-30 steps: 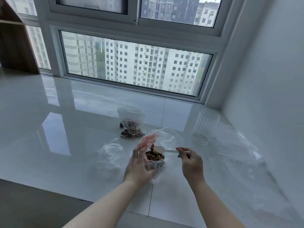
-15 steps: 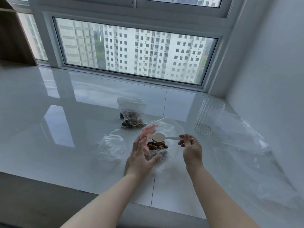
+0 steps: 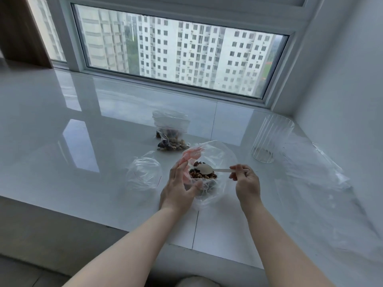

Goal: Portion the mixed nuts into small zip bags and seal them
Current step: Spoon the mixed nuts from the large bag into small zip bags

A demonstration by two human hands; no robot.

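Observation:
A clear plastic bag [image 3: 219, 154] of mixed nuts [image 3: 200, 175] stands open on the white sill. My left hand [image 3: 180, 187] grips its left side and holds the mouth open. My right hand [image 3: 246, 181] pinches the handle of a small white spoon [image 3: 206, 169], whose bowl hovers just above the nuts inside the bag. Behind it lies a small zip bag [image 3: 171, 133] with nuts in its lower part. To the left lies an empty clear zip bag [image 3: 144, 172].
A ribbed clear glass [image 3: 271, 139] stands at the right near the wall. Crumpled clear plastic sheeting [image 3: 315, 175] spreads along the right side of the glossy white sill [image 3: 83, 125]. The window frame runs across the back, and the sill's front edge is near my forearms.
The spoon rose out of the nuts and now sits level over them. My right hand shifted slightly right and up. My left hand kept its grip on the bag.

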